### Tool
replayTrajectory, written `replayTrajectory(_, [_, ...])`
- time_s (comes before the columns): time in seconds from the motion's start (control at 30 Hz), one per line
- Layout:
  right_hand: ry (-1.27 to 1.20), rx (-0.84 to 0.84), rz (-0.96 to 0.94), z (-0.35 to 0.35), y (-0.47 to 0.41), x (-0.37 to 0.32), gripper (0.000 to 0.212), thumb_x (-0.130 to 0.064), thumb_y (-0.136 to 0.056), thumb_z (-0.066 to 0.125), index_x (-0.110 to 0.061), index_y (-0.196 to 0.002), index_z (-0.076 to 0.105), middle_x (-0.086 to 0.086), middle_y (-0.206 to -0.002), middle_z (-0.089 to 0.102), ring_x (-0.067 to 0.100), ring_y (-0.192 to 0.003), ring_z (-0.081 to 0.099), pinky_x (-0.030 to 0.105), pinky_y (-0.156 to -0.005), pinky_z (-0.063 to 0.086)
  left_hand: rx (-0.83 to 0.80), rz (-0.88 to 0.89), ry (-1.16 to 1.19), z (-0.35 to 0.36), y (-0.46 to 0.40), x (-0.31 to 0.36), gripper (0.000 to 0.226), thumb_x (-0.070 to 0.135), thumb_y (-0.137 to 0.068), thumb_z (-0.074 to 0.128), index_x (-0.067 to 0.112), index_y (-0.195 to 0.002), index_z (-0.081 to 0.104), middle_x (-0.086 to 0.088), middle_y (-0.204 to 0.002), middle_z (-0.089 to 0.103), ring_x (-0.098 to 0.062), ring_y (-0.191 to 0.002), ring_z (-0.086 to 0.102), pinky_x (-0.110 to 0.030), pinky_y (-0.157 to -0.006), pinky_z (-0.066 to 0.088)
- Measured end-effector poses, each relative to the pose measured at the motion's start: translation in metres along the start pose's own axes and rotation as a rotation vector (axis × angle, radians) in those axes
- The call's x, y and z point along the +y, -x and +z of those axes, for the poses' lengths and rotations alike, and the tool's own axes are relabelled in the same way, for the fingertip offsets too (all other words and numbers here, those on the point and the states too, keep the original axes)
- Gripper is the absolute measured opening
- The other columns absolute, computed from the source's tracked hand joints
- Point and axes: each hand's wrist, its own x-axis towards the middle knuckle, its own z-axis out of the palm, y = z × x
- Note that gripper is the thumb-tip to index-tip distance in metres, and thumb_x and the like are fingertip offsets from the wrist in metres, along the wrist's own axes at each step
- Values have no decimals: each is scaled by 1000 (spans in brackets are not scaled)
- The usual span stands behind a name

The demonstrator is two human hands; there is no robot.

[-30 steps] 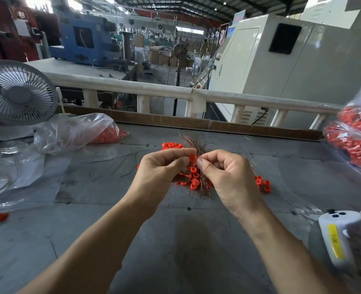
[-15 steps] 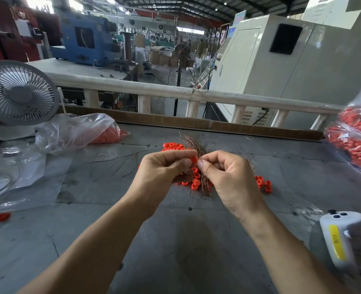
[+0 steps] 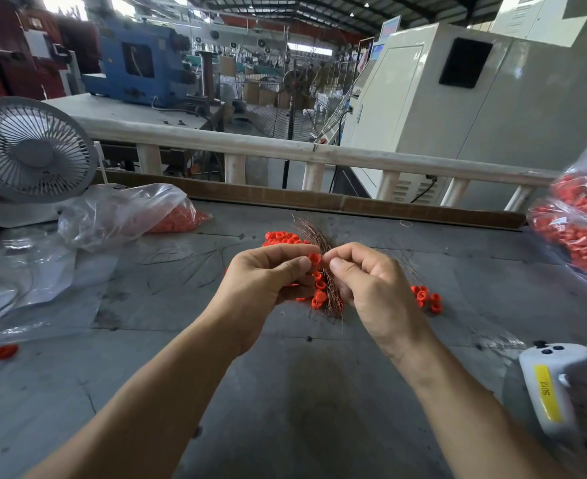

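Note:
My left hand (image 3: pixel 268 274) pinches a small red plastic cap (image 3: pixel 314 259) between thumb and forefinger, and several more red caps show under its curled fingers. My right hand (image 3: pixel 371 281) faces it, its thumb and forefinger pinching a thin copper wire at the cap. A bundle of copper wires (image 3: pixel 314 236) fans out on the grey table (image 3: pixel 285 392) behind and below both hands. Loose red caps (image 3: pixel 280 236) lie just beyond the hands, and a few more red caps (image 3: pixel 426 299) sit to the right of my right hand.
A clear bag of red caps (image 3: pixel 129 212) lies at the left beside a white desk fan (image 3: pixel 29 153). Another full bag (image 3: pixel 582 223) stands at the right edge. A white handheld device (image 3: pixel 551 382) rests at the near right. One stray cap (image 3: pixel 5 350) lies far left. A white rail (image 3: pixel 319 150) borders the table's back.
Both hands stay together at the same spot. The red cap at my left fingertips now shows more plainly against the wire.

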Motion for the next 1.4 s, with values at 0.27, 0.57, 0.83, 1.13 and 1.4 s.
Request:
replayTrajectory(0.27, [-53,-67,88,4,2,1,27,-12,-109,43,-27,-115,65,1,-80,75,13,-59,64,20,-45,44,-2,20,46,-1,-1,-1,18,3,-96,63,5,-106,77,-21,-101,76,-29,-83,74,-45,-82,63])
replayTrajectory(0.57, [-33,-156,120,6,2,7,18,-17,-109,52,-24,-116,67,5,-92,79,26,-77,77,31,-50,50,20,4,69,-1,0,2,18,3,-97,61,-1,-112,71,-27,-103,74,-30,-84,74,-38,-76,64])
replayTrajectory(0.83, [371,458,107,-38,-18,24,5,-24,-91,70,-29,-90,71,-7,-81,74,15,-79,72,35,-72,57,82,26,52,-4,-4,-3,13,4,-99,61,2,-104,73,-20,-97,76,-26,-80,71,-32,-71,61])
replayTrajectory(1.13, [733,266,298,-41,-20,52,20,-34,-84,77,-34,-65,70,-17,-64,67,17,-76,67,41,-87,54,121,23,-21,-6,-3,-3,13,7,-100,62,6,-102,75,-17,-96,77,-24,-78,72,-31,-70,60])
replayTrajectory(1.4, [735,88,265,-34,-17,47,15,-39,-82,83,-32,-75,72,-15,-68,69,6,-61,66,24,-53,43,129,19,-64,-5,-3,-1,13,7,-100,63,8,-103,75,-14,-95,78,-23,-79,72,-33,-73,60])
